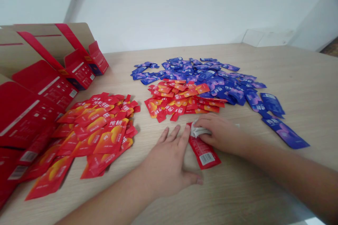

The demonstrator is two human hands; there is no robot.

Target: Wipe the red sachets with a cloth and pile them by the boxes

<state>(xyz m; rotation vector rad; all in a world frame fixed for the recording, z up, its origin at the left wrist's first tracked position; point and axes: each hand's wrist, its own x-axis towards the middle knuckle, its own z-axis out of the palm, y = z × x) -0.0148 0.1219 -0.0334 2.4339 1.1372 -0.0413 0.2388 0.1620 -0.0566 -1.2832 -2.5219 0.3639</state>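
Observation:
A red sachet (202, 151) lies flat on the table with its barcode side up. My right hand (220, 132) grips a crumpled white tissue (199, 132) and presses it on the sachet's upper end. Fingers spread, my left hand (169, 163) rests on the table, its index fingertip touching or very near the sachet's left edge. Just beyond both hands is a pile of red-orange sachets (182, 102). A larger heap of the same red-orange sachets (101, 130) lies to the left.
Many blue-purple sachets (192, 70) spread across the table (290, 77) behind the red pile, with a few trailing right, such as one blue sachet (285, 133). Open red boxes (44, 88) stand along the left side. A white box-like object (266, 38) sits at the back right against the wall.

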